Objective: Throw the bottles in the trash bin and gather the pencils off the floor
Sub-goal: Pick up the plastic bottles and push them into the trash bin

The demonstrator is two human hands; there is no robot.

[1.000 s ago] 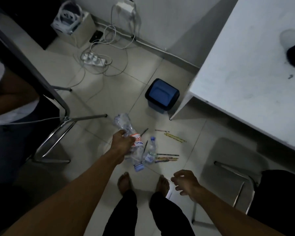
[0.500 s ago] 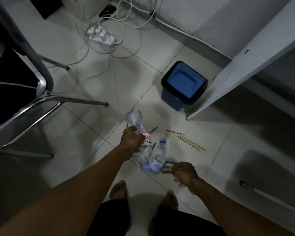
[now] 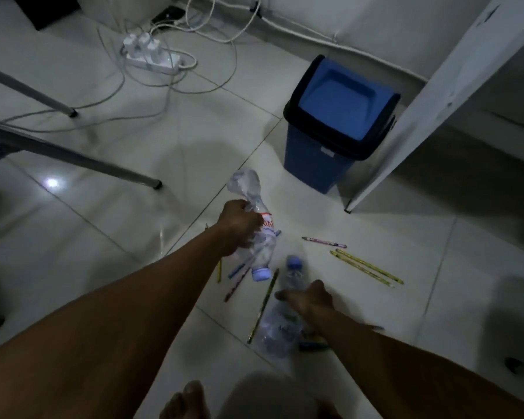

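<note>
A: Left hand?
B: Fingers curled round a crushed bottle, gripped at its middle. Cap end points down toward the floor, crumpled base sticks up past the knuckles.

A: Right hand?
B: Lies over a second bottle, which is on the floor, blue cap pointing away from the person. Thumb stretched out to the left across it. Fingers are hidden behind the hand; cannot tell whether they have closed on it.

A: Pencils?
B: All on the tiles. One dark-green pencil just left of the right thumb, running alongside the floor bottle. A red one and a blue one below the left hand, near the held bottle's cap. Beyond the right hand, a pink pencil and a yellow pair, apart from both hands.

A: Bin?
B: Blue bin, black rim, swing lid shut, standing beyond both hands next to a white panel.

A: Further out?
B: Power strip with cables, far left. Chair legs left of the left arm. Bare foot at bottom edge.
</note>
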